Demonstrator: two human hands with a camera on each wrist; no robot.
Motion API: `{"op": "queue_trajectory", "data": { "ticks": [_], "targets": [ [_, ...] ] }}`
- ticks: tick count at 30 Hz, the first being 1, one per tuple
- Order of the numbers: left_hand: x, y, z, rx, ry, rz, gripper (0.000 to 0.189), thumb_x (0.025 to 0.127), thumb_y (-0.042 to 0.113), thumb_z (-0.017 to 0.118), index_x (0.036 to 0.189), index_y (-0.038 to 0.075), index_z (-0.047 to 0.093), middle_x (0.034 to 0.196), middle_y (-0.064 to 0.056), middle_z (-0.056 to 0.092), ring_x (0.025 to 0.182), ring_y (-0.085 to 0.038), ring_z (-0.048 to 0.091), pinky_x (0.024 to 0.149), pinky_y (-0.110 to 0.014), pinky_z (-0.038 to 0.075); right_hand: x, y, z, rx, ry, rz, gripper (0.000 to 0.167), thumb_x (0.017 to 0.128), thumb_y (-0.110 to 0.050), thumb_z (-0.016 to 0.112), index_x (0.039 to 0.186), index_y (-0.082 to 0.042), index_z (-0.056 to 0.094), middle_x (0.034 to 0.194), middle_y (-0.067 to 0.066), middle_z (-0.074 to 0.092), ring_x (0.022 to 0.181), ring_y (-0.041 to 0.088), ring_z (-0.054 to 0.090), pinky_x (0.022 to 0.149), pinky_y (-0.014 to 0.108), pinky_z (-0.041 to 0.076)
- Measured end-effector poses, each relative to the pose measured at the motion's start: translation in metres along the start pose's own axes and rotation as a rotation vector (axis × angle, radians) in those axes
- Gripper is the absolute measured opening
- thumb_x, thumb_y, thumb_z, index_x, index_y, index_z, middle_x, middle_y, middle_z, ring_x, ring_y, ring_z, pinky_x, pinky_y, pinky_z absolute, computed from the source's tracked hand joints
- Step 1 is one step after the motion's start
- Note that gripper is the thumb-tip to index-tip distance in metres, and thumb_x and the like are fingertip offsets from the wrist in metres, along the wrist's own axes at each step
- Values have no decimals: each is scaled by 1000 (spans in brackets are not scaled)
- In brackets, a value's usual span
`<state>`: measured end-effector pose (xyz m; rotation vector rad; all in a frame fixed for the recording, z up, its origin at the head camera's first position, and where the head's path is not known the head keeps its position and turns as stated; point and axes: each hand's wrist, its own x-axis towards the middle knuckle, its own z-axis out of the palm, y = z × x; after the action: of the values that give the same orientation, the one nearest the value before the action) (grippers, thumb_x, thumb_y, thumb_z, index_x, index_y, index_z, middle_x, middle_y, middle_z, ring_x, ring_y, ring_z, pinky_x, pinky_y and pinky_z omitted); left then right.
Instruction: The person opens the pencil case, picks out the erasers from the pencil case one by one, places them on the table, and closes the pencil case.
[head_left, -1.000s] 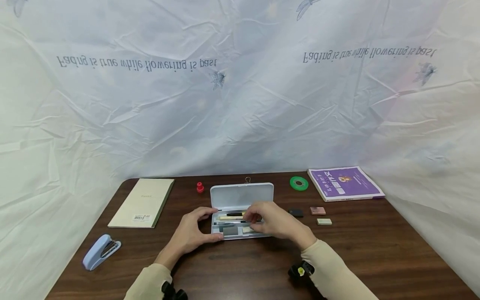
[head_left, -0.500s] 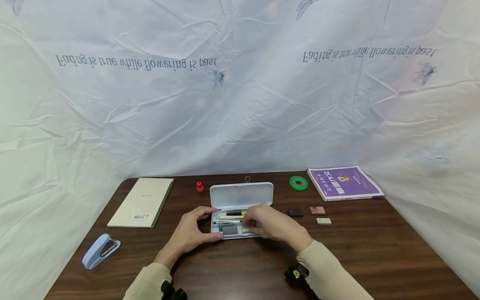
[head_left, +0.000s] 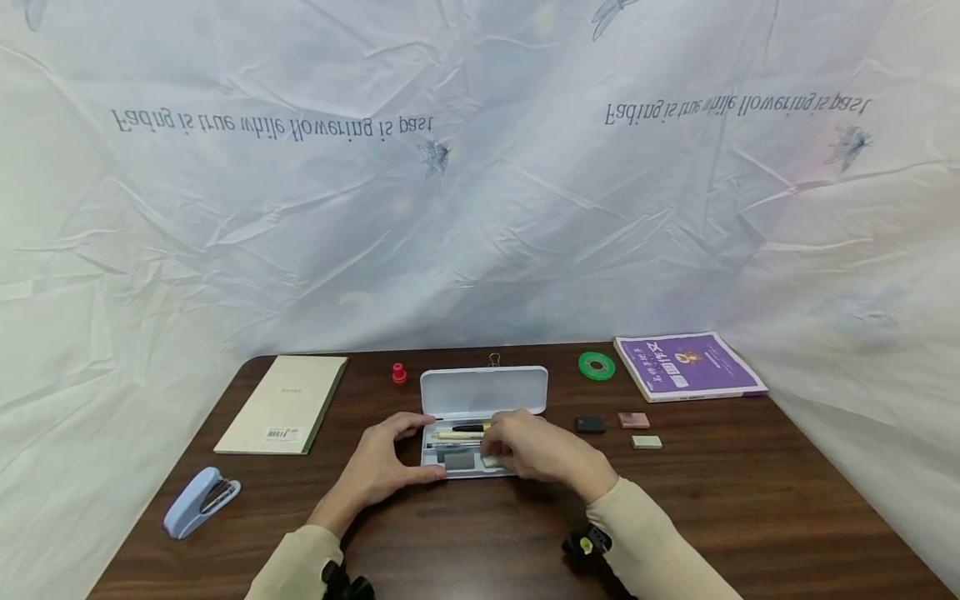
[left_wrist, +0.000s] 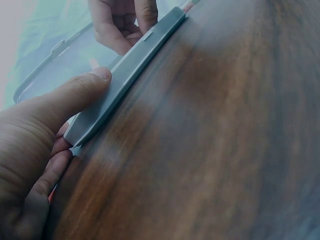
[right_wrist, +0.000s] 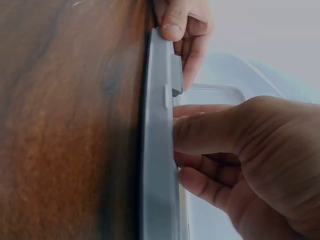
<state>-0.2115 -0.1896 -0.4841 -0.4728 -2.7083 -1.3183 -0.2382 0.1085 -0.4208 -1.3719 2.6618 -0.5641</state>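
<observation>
A white pencil case (head_left: 483, 392) lies with its lid up on the dark wooden table. My left hand (head_left: 386, 458) grips its left end, thumb on the front wall (left_wrist: 107, 102) and fingers round the side. Inside are several pens (head_left: 461, 435) and a grey block like an eraser (head_left: 459, 460), which sticks up above the rim in the right wrist view. My right hand (head_left: 536, 447) reaches into the front right part of the case, its thumb and fingers pinching a small whitish eraser (head_left: 490, 461). The fingers hide most of that eraser.
Right of the case lie black (head_left: 589, 425), pink (head_left: 633, 420) and pale green (head_left: 647, 442) blocks. Behind them are a green tape roll (head_left: 596, 366) and a purple book (head_left: 690, 367). At left: a cream notebook (head_left: 285, 406), light-blue stapler (head_left: 201, 502) and red knobbed piece (head_left: 399, 373).
My right hand has shifted slightly left inside the case, and the whitish eraser under its fingers has moved a little left and tilted. The left hand stays at the case's left end.
</observation>
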Motion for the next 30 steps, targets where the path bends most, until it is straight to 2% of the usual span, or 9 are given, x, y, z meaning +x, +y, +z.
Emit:
{"op": "queue_trajectory", "data": {
  "ticks": [4, 8, 17, 25, 30],
  "targets": [
    [0, 0, -1, 3, 3, 5, 79, 75, 54, 104, 142, 24, 74, 142, 5, 72, 134, -22, 70, 115, -54, 54, 1, 1, -1, 30, -28, 12, 18, 101, 0, 81, 113, -13, 86, 104, -3, 72, 86, 2, 64, 77, 22, 59],
    [0, -1, 0, 2, 3, 1, 79, 75, 53, 104, 142, 23, 74, 142, 5, 72, 134, -22, 69, 115, -54, 54, 2, 2, 0, 13, -28, 2, 15, 101, -1, 81, 110, -13, 86, 101, -4, 69, 85, 2, 61, 77, 22, 57],
    [0, 1, 0, -11, 2, 7, 79, 75, 52, 104, 142, 24, 74, 141, 6, 72, 134, -23, 70, 115, -54, 55, 0, 4, -1, 91, -16, 52, 14, 103, -8, 79, 111, -19, 80, 108, -6, 65, 91, 9, 60, 80, 25, 56],
    [1, 1, 0, -6, 7, 7, 78, 75, 53, 104, 141, 25, 74, 141, 6, 72, 134, -23, 69, 114, -53, 55, -4, 1, -9, 138, 45, 29, 19, 102, -5, 75, 113, -21, 76, 112, -8, 67, 92, 15, 61, 81, 28, 53],
    [0, 1, 0, 4, 8, 5, 79, 75, 54, 104, 141, 24, 74, 141, 7, 73, 134, -23, 70, 115, -53, 55, -11, 3, -21, 135, 128, 22, 23, 99, -5, 76, 114, -22, 77, 109, -9, 66, 92, 13, 62, 80, 29, 55]
  ]
}}
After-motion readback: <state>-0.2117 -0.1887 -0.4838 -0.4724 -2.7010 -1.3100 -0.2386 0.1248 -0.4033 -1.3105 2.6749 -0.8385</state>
